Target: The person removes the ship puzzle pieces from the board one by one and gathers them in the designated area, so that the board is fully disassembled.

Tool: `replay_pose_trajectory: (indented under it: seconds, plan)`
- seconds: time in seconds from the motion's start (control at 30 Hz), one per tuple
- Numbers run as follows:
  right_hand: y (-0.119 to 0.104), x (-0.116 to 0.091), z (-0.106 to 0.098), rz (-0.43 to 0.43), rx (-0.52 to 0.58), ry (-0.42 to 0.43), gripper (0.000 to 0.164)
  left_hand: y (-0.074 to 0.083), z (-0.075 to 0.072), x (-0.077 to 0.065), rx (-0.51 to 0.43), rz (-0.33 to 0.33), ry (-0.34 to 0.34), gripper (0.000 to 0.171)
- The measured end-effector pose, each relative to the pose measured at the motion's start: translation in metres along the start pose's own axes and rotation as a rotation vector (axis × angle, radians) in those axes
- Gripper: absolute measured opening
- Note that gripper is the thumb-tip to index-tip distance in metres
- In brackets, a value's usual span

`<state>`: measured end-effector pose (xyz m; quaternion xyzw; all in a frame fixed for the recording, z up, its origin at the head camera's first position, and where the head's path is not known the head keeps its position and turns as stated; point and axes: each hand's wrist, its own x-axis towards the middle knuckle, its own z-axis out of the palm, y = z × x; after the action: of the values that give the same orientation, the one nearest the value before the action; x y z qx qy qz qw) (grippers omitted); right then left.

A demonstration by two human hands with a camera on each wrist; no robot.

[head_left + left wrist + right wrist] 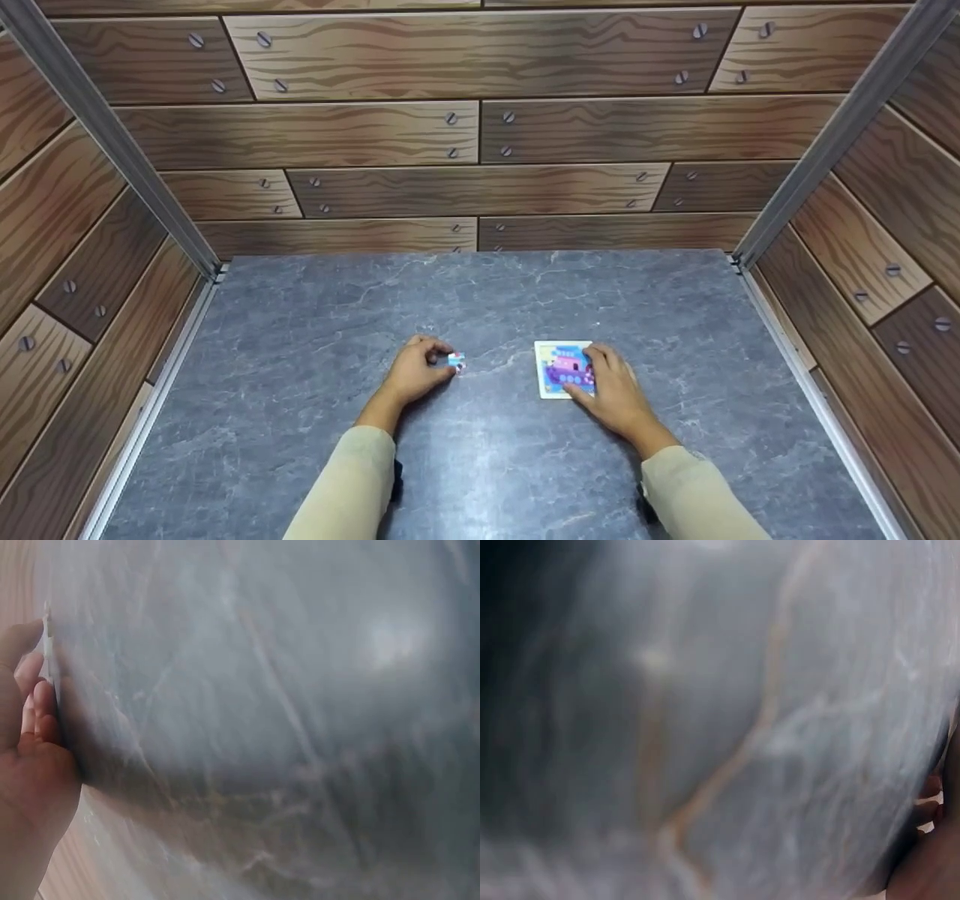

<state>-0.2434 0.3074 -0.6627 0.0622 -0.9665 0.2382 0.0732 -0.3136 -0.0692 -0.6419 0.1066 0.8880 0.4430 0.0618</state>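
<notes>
Hands stand well apart over the counter [315,315], each occupied: the left hand [412,369] pinches a small piece [457,361] between thumb and fingers, and the right hand [619,390] holds a picture board [559,367] by its right-hand part. On the board, the right thumb lies toward the near edge and the fingers toward the far right corner; whether any finger passes beneath it cannot be told. Governing relation: the board lies inward of the right hand, on the side facing the left hand, and the small piece projects from the left fingertips toward the board. Piece and board are separated by a stretch of counter, the piece roughly level with the middle of the board, so the line between them runs nearly straight across from left hand to right. The right hand is plainly the nearer to the board, being in contact with it; the left is nearer to the piece. The board appears about square, its sides close to parallel with the line between the hands, and offers no evident long axis. The piece appears longer in the away-from-wearer direction, though fingers cover part of it and its true outline is not confirmed. Wrist views show only part of each hand, with no clear view of either item's face.
</notes>
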Motion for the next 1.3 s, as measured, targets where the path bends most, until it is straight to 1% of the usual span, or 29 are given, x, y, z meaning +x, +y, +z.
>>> replay_pose_trajectory:
  seconds: [0.1,0.17,0.2,0.3,0.4,0.47,0.53,0.63,0.7,0.77,0.83,0.93,1.03,1.13,1.3]
  plan:
    - [0.002,0.001,-0.002,0.017,-0.002,-0.009,0.077,0.007,0.003,0.005,-0.078,-0.036,0.05,0.031]
    - [0.004,0.001,-0.003,0.026,0.001,-0.018,0.078,0.017,0.007,0.008,-0.124,-0.042,0.095,0.032]
    - [0.004,0.001,-0.003,0.03,0.002,-0.022,0.079,0.023,0.009,0.01,-0.141,-0.023,0.115,0.033]
    - [0.006,0.002,-0.005,0.033,0.002,-0.028,0.079,0.049,0.02,0.016,-0.165,0.081,0.149,0.036]
    - [0.006,0.001,-0.005,0.028,-0.003,-0.021,0.078,0.074,0.04,0.022,-0.18,0.187,0.133,0.036]
    - [0.006,0.0,-0.005,0.031,-0.007,-0.019,0.077,0.086,0.056,0.024,-0.183,0.217,0.11,0.035]
    - [0.005,-0.001,-0.003,0.036,-0.01,-0.023,0.077,0.093,0.072,0.026,-0.175,0.229,0.087,0.033]
    - [0.003,-0.001,0.0,0.041,-0.011,-0.041,0.078,0.098,0.093,0.026,-0.118,0.206,0.057,0.029]
    - [0.001,0.0,0.002,0.04,-0.012,-0.049,0.078,0.101,0.103,0.026,-0.073,0.186,0.039,0.028]
    - [-0.001,0.0,0.003,0.035,-0.011,-0.05,0.077,0.103,0.111,0.027,-0.036,0.166,0.014,0.028]
    - [-0.002,0.001,0.004,0.033,-0.007,-0.049,0.076,0.104,0.117,0.028,-0.017,0.16,-0.012,0.029]
    - [-0.004,0.002,0.004,0.035,0.001,-0.056,0.076,0.104,0.123,0.032,-0.02,0.152,-0.063,0.03]
    - [-0.005,0.003,0.003,0.036,0.011,-0.059,0.077,0.101,0.128,0.035,-0.009,0.15,-0.097,0.031]
    - [-0.005,0.002,0.002,0.036,0.011,-0.057,0.077,0.099,0.132,0.037,0.011,0.15,-0.107,0.032]
    - [-0.002,0.001,-0.001,0.042,0.002,-0.051,0.077,0.098,0.135,0.038,0.046,0.171,-0.113,0.033]
